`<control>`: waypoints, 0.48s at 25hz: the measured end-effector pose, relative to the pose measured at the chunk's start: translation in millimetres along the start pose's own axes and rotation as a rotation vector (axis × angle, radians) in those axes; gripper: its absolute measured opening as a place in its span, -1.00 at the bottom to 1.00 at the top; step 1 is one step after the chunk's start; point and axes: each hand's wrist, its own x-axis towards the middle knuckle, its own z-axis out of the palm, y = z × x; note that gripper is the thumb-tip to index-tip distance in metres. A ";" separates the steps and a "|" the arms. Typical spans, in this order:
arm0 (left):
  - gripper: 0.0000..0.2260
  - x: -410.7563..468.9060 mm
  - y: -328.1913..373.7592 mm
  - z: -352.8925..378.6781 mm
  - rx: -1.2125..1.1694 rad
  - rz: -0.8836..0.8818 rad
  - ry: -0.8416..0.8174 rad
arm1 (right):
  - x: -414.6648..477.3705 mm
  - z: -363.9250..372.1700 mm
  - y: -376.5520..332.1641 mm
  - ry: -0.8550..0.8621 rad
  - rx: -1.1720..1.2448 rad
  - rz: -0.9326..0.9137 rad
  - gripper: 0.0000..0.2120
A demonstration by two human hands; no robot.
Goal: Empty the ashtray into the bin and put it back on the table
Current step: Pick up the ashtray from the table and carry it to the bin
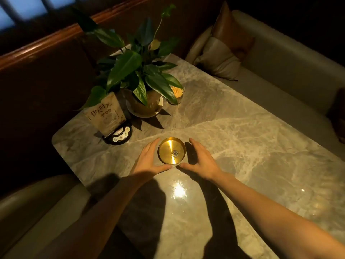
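Note:
A round brass ashtray (171, 150) with a small heap of grey ash in it sits on the marble table (242, 139). My left hand (149, 159) lies just left of the ashtray, fingers spread, thumb curled under its near rim. My right hand (201, 157) lies just right of it, fingers apart, thumb pointing at the near rim. Both hands cup around the ashtray; whether they touch it is unclear. No bin is in view.
A potted plant (141, 79) in a gold pot stands at the table's far left, with a table sign (106, 116) and a black call-button unit (121, 136) beside it. Padded benches flank the table, with cushions (220, 53) on the far one.

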 end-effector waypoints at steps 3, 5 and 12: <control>-0.09 8.1 -3.8 3.6 0.062 0.111 0.060 | 10.7 6.1 4.8 -0.043 -0.005 -0.001 0.01; -0.12 10.5 -12.4 11.2 0.146 0.204 0.103 | 15.1 10.2 6.8 -0.054 0.002 0.006 0.02; -0.14 17.9 -11.5 18.8 0.125 0.102 0.091 | 26.1 17.7 9.4 -0.039 0.037 -0.017 -0.12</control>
